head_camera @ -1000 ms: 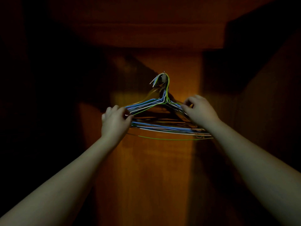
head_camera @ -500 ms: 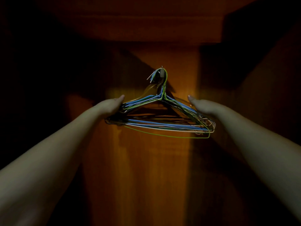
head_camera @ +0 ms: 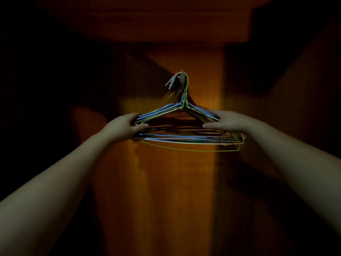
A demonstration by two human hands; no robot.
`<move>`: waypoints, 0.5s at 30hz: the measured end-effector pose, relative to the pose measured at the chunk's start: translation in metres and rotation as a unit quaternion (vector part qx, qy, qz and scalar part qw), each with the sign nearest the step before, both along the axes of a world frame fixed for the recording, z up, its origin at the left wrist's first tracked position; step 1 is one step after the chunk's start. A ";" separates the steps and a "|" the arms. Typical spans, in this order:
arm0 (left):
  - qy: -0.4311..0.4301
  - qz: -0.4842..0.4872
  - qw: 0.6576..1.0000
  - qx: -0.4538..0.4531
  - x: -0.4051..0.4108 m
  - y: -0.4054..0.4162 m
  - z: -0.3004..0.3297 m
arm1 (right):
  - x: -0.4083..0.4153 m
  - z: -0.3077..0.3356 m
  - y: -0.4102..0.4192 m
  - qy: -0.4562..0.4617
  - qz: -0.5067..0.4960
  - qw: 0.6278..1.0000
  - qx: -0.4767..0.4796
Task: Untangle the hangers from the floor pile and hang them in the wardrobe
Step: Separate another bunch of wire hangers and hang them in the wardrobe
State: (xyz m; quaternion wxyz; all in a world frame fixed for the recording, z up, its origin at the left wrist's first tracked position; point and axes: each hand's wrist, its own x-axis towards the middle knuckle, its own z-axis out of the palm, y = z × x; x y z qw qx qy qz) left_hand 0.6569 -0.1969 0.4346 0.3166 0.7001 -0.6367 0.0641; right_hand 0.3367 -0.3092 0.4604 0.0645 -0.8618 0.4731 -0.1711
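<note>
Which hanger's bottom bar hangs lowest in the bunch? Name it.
The green hanger: its thin bar sags below the blue and white ones bunched above it.

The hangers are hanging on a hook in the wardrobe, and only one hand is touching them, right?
Not quite. Both hands are on them: the head view shows the left hand at the left end of the bunch of hangers and the right hand on the right side. The hangers do hang from a hook in the wardrobe.
</note>
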 end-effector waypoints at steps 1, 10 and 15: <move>-0.031 -0.001 0.999 -0.015 0.000 -0.001 -0.002 | 0.003 -0.001 0.001 0.002 -0.003 1.000 -0.025; -0.190 0.014 0.976 -0.109 -0.001 -0.013 -0.019 | 0.013 -0.020 -0.011 -0.025 -0.087 0.976 -0.196; -0.193 0.072 0.972 -0.111 -0.006 -0.016 -0.031 | 0.011 -0.025 -0.014 -0.002 -0.147 0.970 -0.192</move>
